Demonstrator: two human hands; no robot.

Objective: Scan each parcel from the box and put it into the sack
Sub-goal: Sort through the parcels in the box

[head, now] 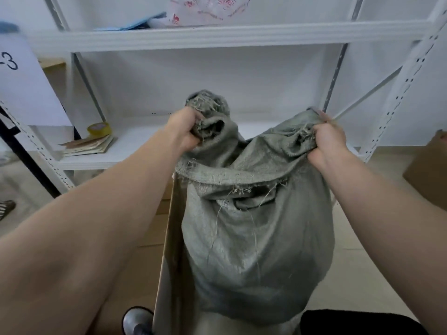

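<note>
A grey-green woven sack (256, 238) stands upright in front of me, bulging and full, its frayed mouth bunched at the top. My left hand (183, 131) grips one gathered corner of the sack's mouth. My right hand (329, 141) grips the opposite corner. Both fists hold the cloth up and apart, with a small dark opening (244, 201) showing below them. A cardboard box (169, 250) stands directly left of the sack, its flap edge upright against it. No parcel is visible; the sack's contents are hidden.
A white metal shelf rack (217, 37) stands right behind the sack. On its lower shelf at left lie a yellow tape roll (99, 129) and flat envelopes (87, 146). A brown carton (428, 170) sits on the floor at right. A dark shoe (135, 322) shows at the bottom.
</note>
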